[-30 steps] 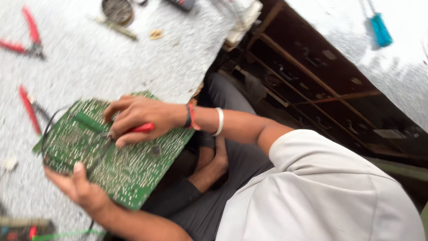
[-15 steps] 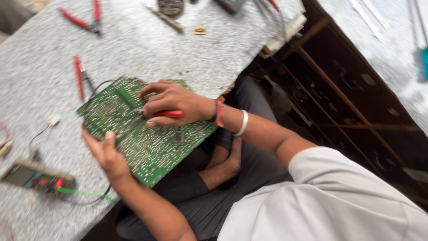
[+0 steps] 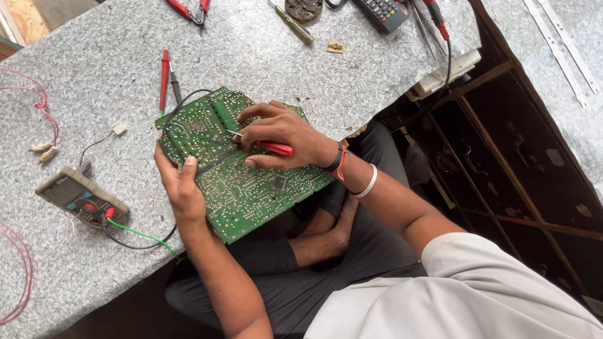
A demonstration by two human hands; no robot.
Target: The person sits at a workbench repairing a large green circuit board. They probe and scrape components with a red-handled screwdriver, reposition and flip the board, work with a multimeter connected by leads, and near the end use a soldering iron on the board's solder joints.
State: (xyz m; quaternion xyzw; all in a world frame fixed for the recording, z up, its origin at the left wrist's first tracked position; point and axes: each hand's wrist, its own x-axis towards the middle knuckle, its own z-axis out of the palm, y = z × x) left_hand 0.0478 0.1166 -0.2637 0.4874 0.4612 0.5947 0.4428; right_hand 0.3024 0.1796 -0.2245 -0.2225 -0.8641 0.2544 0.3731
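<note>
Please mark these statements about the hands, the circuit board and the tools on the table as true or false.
1. The right hand holds a red-handled tool against the green circuit board. True.
2. The left hand rests flat on the table, away from the board. False: it grips the board's left edge.
3. A grey meter lies on the table left of the board. True.
4. The board is blue. False: it is green.
5. Red-handled pliers lie at the table's far edge. True.
</note>
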